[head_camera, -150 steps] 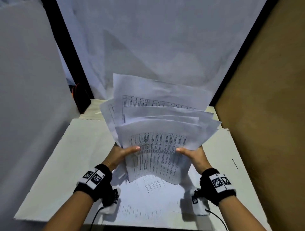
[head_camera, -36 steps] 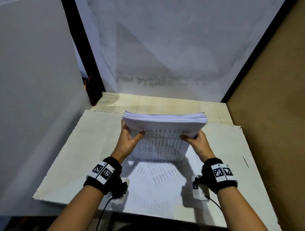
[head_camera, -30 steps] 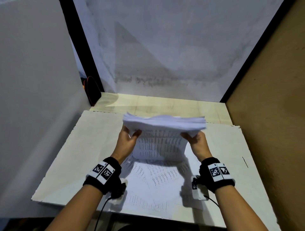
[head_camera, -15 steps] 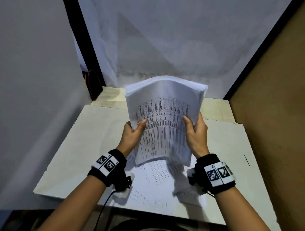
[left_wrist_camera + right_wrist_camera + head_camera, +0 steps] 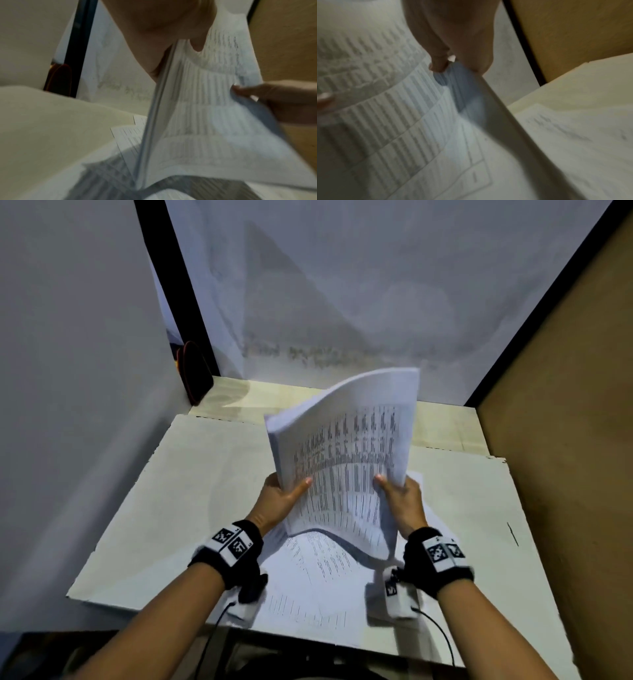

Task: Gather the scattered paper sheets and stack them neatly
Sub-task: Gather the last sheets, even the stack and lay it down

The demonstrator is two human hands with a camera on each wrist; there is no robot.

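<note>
A thick stack of printed sheets (image 5: 346,453) stands nearly upright above the board, its top curling to the right. My left hand (image 5: 282,496) grips its left edge, thumb on the printed face. My right hand (image 5: 399,496) grips the right edge the same way. In the left wrist view the stack (image 5: 197,121) shows its aligned left edge, with the left thumb (image 5: 197,44) on the page. The right wrist view shows the printed face (image 5: 385,121) and my right thumb (image 5: 439,66) pressing it. Loose printed sheets (image 5: 318,573) lie flat on the board under the stack.
A white board (image 5: 178,501) covers a pale wooden table (image 5: 260,397). White walls stand at the left and back, and a brown panel (image 5: 565,440) closes off the right side. A dark red-rimmed object (image 5: 195,374) leans in the back left corner.
The stack, held flat and level a second ago, has been tipped up on end and now leans right with its top curling. Both hands kept their hold on its sides.
</note>
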